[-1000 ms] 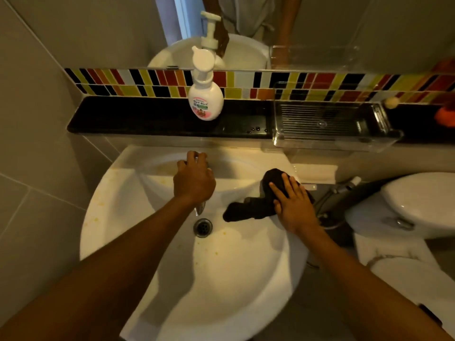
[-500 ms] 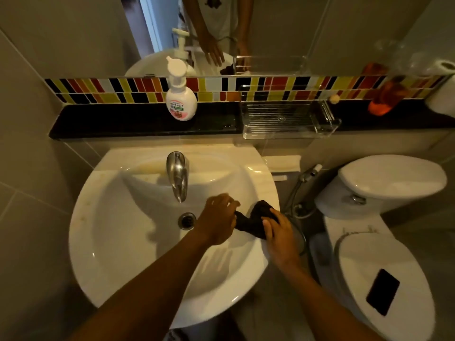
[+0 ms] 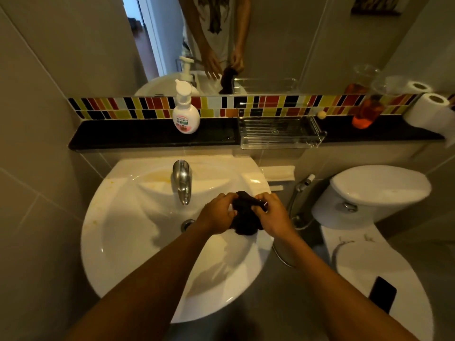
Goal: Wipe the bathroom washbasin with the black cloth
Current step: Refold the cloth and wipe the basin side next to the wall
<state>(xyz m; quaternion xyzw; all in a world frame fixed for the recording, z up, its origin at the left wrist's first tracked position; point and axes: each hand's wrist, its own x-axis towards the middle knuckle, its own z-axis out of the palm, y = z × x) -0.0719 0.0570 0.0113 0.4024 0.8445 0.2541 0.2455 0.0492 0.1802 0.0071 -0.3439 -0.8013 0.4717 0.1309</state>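
Observation:
The white washbasin (image 3: 128, 232) fills the lower middle of the head view, with yellowish stains along its back and left rim. A bunched black cloth (image 3: 245, 221) hangs above the basin's right side. My left hand (image 3: 216, 215) grips it from the left and my right hand (image 3: 272, 216) pinches its top from the right. The chrome tap (image 3: 182, 180) juts over the bowl just left of my hands, and the drain (image 3: 187, 223) sits below it, partly hidden by my left wrist.
On the black ledge (image 3: 123, 136) stand a soap pump bottle (image 3: 186, 114), a clear tray (image 3: 280, 134), an orange bottle (image 3: 366, 112) and a toilet roll (image 3: 428, 112). A toilet (image 3: 374, 193) with a phone (image 3: 381, 294) on its lid stands right of the basin. A mirror above reflects me.
My left hand left the tap and joined my right hand on the cloth. Both hands have lifted the cloth off the basin's right rim and bunched it up.

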